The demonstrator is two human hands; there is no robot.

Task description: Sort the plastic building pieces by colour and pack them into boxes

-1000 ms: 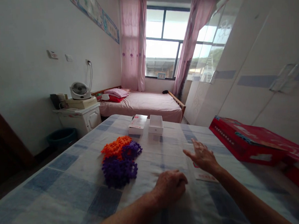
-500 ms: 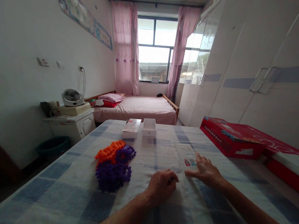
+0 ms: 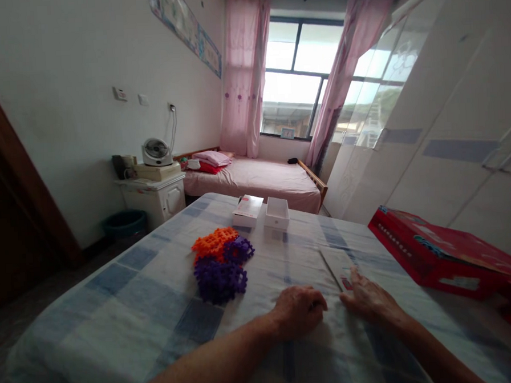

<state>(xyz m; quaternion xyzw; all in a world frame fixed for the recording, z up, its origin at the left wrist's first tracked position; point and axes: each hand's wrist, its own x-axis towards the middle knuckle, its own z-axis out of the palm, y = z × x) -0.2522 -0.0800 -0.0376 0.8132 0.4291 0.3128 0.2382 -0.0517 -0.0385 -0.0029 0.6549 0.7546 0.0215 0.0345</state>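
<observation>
My left hand (image 3: 299, 310) rests on the checked tablecloth (image 3: 246, 335) with its fingers curled; what they hold, if anything, is hidden. To its right, my right hand (image 3: 367, 294) grips the near end of a flat white card-like piece (image 3: 336, 262) with red print, whose left edge looks slightly lifted off the cloth. Left of my hands lies a pile of orange lattice pieces (image 3: 215, 243) and purple lattice pieces (image 3: 219, 278). Farther back stand a white box with pink print (image 3: 248, 210) and an open white box (image 3: 277, 212), side by side.
A large red box (image 3: 438, 250) lies on the table's right side. Beyond the table are a bed (image 3: 263, 182) with pink bedding and, at the left, a white cabinet (image 3: 157, 196) with a small fan (image 3: 157, 151). A teal basin (image 3: 125, 222) stands on the floor.
The view has turned left, so everything appears farther right. My right hand has closed on the near end of the white flat piece, whose edge now looks raised. My left hand stays curled.
</observation>
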